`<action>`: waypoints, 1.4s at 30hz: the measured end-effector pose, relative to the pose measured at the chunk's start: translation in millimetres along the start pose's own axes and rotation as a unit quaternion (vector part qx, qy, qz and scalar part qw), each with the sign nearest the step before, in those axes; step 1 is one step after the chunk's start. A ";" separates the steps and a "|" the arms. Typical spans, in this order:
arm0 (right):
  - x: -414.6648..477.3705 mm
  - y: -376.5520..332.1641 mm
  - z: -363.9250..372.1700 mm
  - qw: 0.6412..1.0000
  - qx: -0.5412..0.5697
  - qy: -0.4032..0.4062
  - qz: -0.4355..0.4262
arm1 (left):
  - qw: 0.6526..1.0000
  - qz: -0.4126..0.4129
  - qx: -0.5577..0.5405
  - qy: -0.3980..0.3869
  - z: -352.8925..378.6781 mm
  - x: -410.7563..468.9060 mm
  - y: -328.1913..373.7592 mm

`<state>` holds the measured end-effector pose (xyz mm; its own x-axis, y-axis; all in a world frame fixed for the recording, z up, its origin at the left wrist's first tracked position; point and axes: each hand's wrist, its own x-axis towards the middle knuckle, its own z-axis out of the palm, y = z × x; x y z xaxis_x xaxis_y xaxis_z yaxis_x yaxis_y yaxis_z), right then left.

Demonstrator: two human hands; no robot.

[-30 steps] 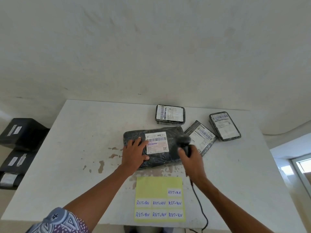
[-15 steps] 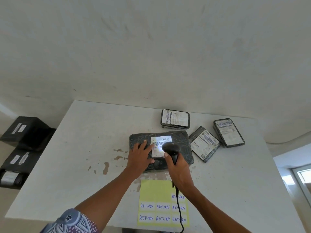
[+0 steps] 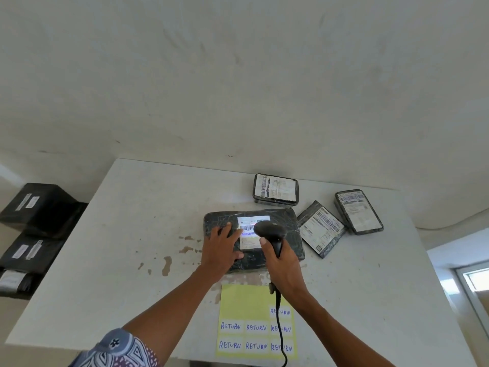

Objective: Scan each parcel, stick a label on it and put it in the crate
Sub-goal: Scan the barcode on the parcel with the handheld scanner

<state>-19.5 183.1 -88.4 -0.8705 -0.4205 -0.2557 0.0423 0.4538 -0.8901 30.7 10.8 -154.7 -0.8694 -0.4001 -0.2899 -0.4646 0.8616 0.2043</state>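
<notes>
Lying under left hand [image 3: 221,250], parcel [image 3: 289,222], beneath scanner [image 3: 268,230] in right hand [image 3: 285,268].

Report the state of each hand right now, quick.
Left hand: open, fingers flat on the large parcel.
Right hand: closed round the scanner, whose head is over the shipping label.

Single view, worn on my head, wide-angle. It faces forward and down over the table [image 3: 119,234] toward the wall [image 3: 238,75]. My left hand [image 3: 219,247] and right hand [image 3: 284,263] sit close, mid-frame.
</notes>
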 end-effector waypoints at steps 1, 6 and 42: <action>-0.3 0.8 1.1 1.000 0.000 0.001 0.004 | 1.000 -0.001 0.000 0.000 0.4 -0.3 -0.4; -1.3 4.5 2.7 1.000 -0.007 0.002 0.008 | 1.000 -0.002 0.000 0.008 1.2 0.8 -0.1; 60.5 -49.9 -10.8 0.992 -0.019 -0.084 0.092 | 1.000 0.012 0.002 0.025 7.1 3.9 -6.8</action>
<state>-79.6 143.5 -55.5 -0.7554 -0.4512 -0.4752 0.1715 0.5637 -0.8080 31.7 5.6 -163.9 -0.8874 -0.3948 -0.2380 -0.4434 0.8722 0.2066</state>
